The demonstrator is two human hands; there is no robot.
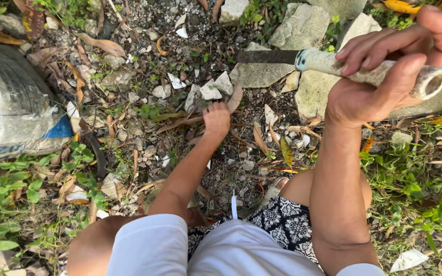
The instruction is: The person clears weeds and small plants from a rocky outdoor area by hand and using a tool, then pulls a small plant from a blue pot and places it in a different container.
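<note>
Right hand (384, 76) at two o'clock is clenching a pale-handled knife (333, 64); left hand (216, 120), centre, is grasping dry stems (180, 122) on the rubble ground (144, 76).

Left fingers (216, 118) buried among leaves (180, 122)

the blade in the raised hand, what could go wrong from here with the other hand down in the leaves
1. The right hand holds the blade raised, while the left hand is low among dry leaves; a swing there could catch the fingers.
2. The rocks and rubble nearby could deflect or chip the blade.
3. The bare knee sits close beneath the raised arm, so a glancing stroke might reach it.
</note>
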